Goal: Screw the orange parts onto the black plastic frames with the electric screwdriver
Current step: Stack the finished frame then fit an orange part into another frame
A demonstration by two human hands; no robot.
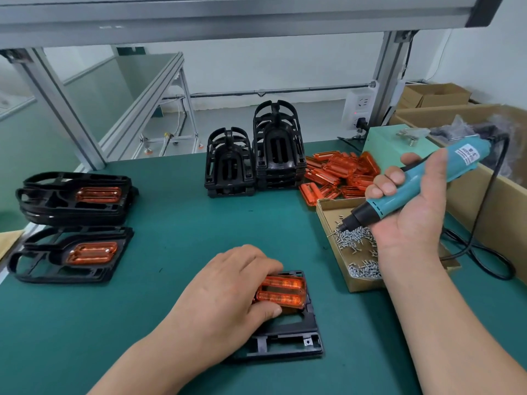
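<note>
A black plastic frame (288,334) lies flat on the green mat near me, with an orange part (282,292) set in it. My left hand (228,289) rests on the frame and pinches the orange part's left end between thumb and fingers. My right hand (410,206) grips the teal electric screwdriver (422,178). Its black tip points down-left into the screws (356,238) in a cardboard tray (328,212). A screw seems to hang at the bit's end.
Two stacks of bare black frames (251,158) stand at the back, beside a pile of orange parts (336,172). Finished frames with orange parts (74,195) lie stacked at the left. Cardboard boxes (496,201) line the right edge, and the screwdriver's black cable (484,252) loops beside them.
</note>
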